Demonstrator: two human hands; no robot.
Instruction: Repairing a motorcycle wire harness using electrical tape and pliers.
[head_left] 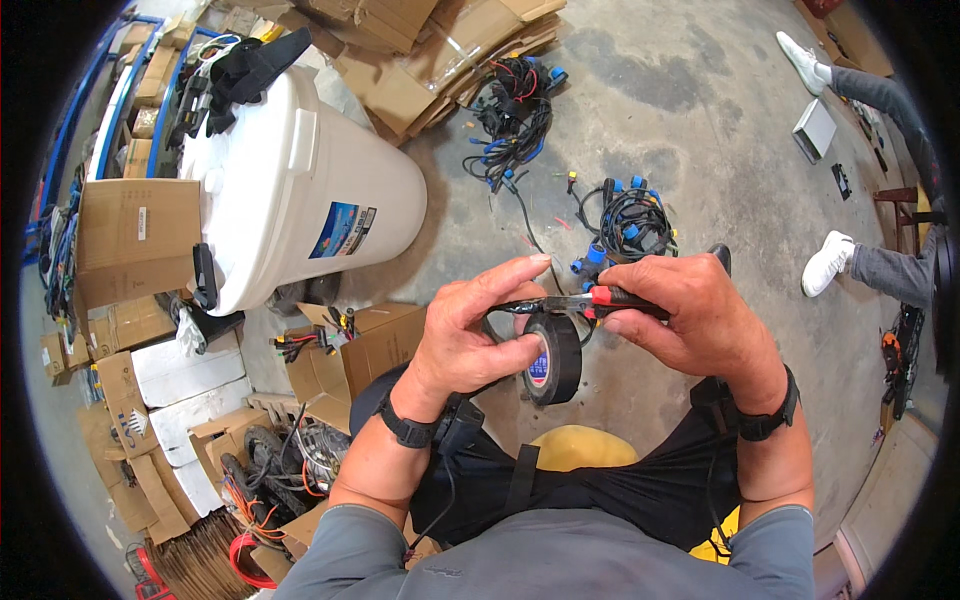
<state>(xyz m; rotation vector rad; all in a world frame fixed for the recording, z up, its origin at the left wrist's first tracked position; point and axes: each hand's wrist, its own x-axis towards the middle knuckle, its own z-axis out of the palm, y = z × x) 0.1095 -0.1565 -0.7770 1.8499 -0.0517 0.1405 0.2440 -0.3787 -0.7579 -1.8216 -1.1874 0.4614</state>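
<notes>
My left hand grips a roll of black tape with a blue label on its inner ring, along with a black wrapped piece that looks like cable. My right hand is closed around the red and black handles of a metal hand tool, whose jaws lie at the tape and cable above the roll. Exactly what the jaws grip is too small to tell. Just beyond my hands, coiled black cables with blue connectors lie on the concrete floor.
A white lidded bucket stands at left, near flattened cardboard, a cable bundle and boxes. An open box and tangled parts sit lower left. At right, another person's legs in white shoes are in view.
</notes>
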